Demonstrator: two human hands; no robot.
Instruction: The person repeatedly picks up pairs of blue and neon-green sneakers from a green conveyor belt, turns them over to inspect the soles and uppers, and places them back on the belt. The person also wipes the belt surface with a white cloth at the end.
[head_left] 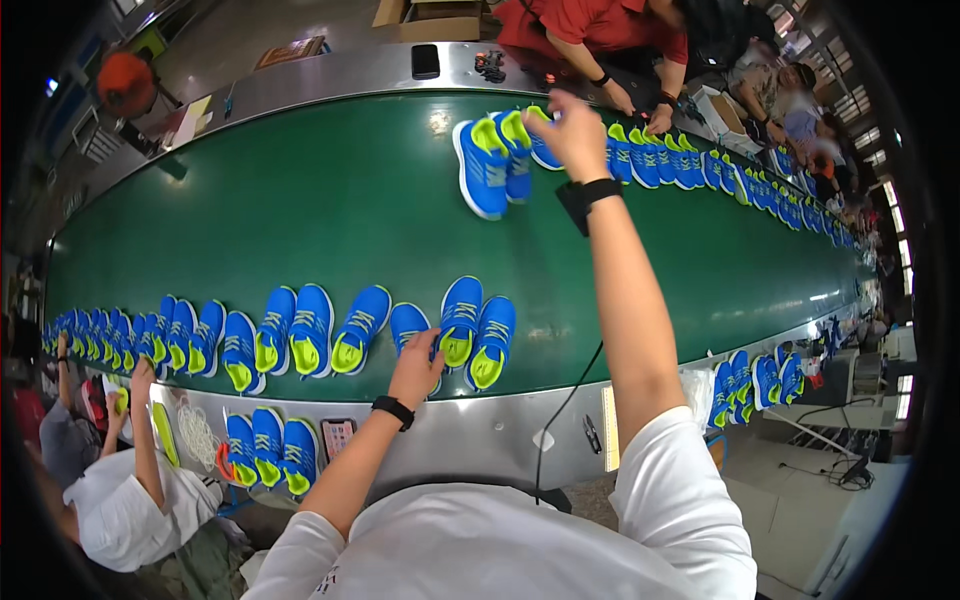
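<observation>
left hand [416, 366] sits at the near edge of the green belt [330, 200], fingers curled round the heel of a blue shoe [408, 328] in the near row. right hand [575, 135] is stretched way across to the far side, fingers pinched on a blue and yellow shoe [543, 143], just beside a pair [495, 160] lying there. more shoes run along the far edge in a line [700, 168]. a person in red [600, 25] works opposite, a phone [425, 60] on the metal rim.
</observation>
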